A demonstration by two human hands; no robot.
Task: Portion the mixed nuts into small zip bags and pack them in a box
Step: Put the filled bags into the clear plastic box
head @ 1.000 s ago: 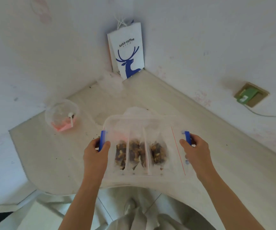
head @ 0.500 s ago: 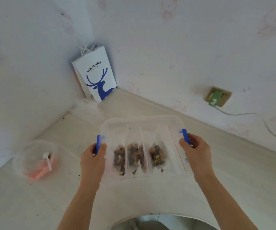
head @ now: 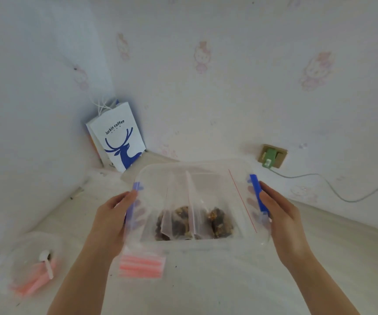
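Box: we found the clear box (head: 194, 169) gripped at both ends, seemingly raised off the table (head: 206, 289), though blur left that unsure.
Left hand: the left hand (head: 109, 223) curled round the left blue latch (head: 135, 186).
Right hand: the right hand (head: 283, 221) clasped the right blue latch (head: 256, 192).
Nuts: filled zip bags (head: 219, 220) stood side by side inside the box.
Spares: empty pink-striped bags (head: 141, 263) lay by its near edge.
Corner: a paper coffee bag (head: 117, 137) leaned there.
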